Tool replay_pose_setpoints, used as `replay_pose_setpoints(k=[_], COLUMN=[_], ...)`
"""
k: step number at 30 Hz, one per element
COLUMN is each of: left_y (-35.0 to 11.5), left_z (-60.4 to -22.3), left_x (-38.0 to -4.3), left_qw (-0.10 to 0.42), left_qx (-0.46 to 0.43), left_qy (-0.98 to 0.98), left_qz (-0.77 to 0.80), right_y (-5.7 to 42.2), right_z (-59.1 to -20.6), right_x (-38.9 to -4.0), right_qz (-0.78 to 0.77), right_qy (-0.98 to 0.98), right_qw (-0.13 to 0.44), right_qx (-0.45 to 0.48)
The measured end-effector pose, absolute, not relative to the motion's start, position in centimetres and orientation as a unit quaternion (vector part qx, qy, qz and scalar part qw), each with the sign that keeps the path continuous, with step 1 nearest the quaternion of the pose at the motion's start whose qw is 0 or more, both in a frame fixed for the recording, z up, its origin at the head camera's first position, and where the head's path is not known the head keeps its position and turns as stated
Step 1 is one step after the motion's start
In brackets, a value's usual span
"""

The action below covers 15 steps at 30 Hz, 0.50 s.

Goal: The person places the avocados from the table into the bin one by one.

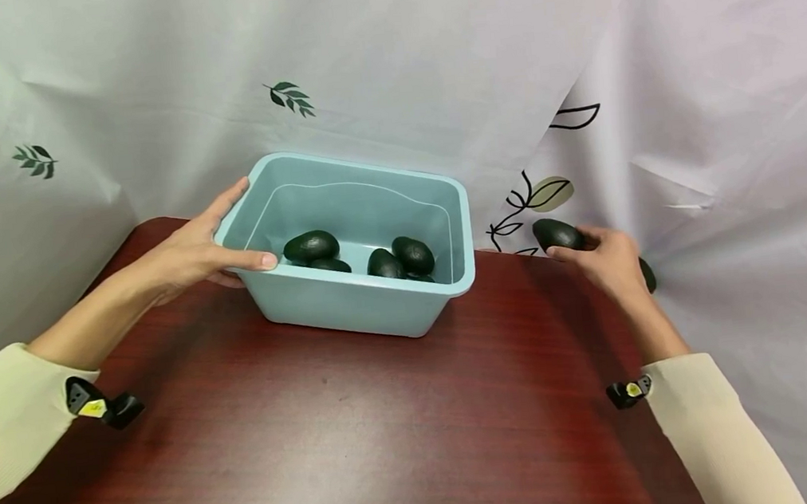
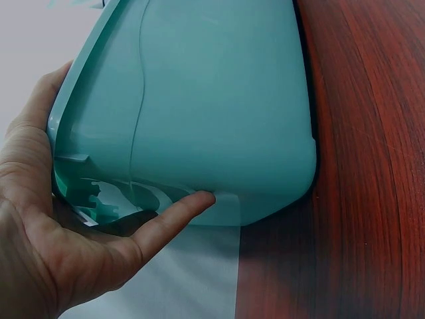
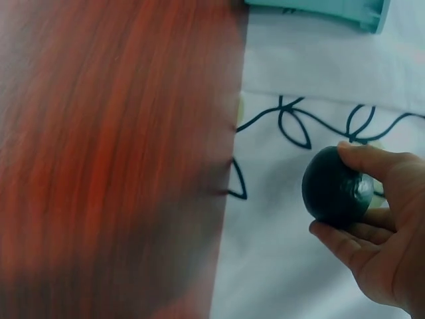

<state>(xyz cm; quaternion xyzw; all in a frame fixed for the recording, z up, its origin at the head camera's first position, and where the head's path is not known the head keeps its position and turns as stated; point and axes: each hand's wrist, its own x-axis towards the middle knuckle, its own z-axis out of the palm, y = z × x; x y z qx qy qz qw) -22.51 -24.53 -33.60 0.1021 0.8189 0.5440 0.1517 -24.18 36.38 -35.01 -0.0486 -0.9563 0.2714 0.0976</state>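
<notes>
A light blue plastic bin (image 1: 351, 309) stands near the back of the table, with several dark green avocados (image 1: 312, 246) lying inside it. My left hand (image 1: 190, 250) grips the bin's left end, its thumb along the front rim and its other fingers at the side. From the left wrist view, the same hand (image 2: 80, 246) is spread around that end of the bin (image 2: 219, 106). To the right of the bin, my right hand (image 1: 607, 258) holds one avocado (image 1: 556, 234) between thumb and fingers, also seen in the right wrist view as a dark avocado (image 3: 335, 186).
Another avocado (image 1: 647, 275) shows partly behind the right wrist. The dark red wooden table (image 1: 362, 440) stretches in front of the bin. White cloth (image 1: 372, 62) with leaf prints hangs behind and at both sides.
</notes>
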Motion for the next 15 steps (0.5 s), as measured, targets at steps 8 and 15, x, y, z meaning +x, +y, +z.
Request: replay_pose_setpoints(k=[8, 15], left_y=[-24.5, -24.5], left_z=[-33.6, -33.5], left_x=[-22.5, -22.4], left_qw=[0.15, 0.15], left_qx=[0.104, 0.104], left_qy=[0.817, 0.818], left_qz=[0.547, 0.545], right_y=[34.1, 32.3], right_z=[-34.0, -33.6], right_x=[-24.7, -25.0], right_qz=[0.272, 0.295], right_qy=[-0.955, -0.945], right_qw=[0.118, 0.142], right_qx=[-0.013, 0.018])
